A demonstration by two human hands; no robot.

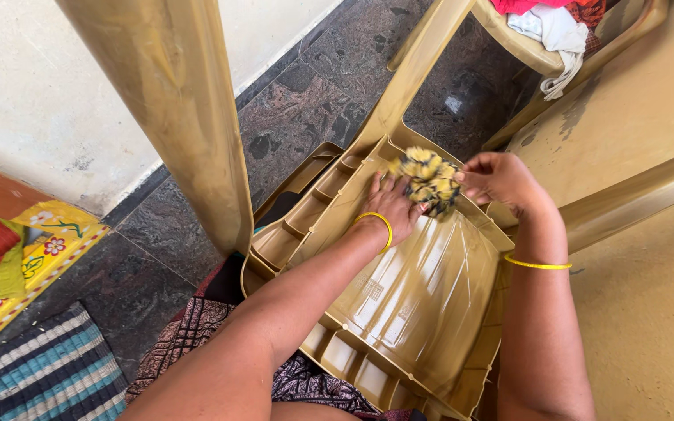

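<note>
Upturned tan plastic chair (pixel 423 296), long axis near-to-far | left hand (pixel 390 204) flat on its underside | right hand (pixel 501 181) pinching yellow-black scrubber (pixel 428 181) between both hands, far end.

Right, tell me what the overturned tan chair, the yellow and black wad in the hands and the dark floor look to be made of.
Overturned tan chair: moulded plastic by its ribbed underside, glossy where light streaks it. Yellow and black wad, between the left hand and right hand: probably soft cloth or a scrubber, crumpled and matt. Dark floor: polished speckled stone, likely granite, laid in slabs.
</note>
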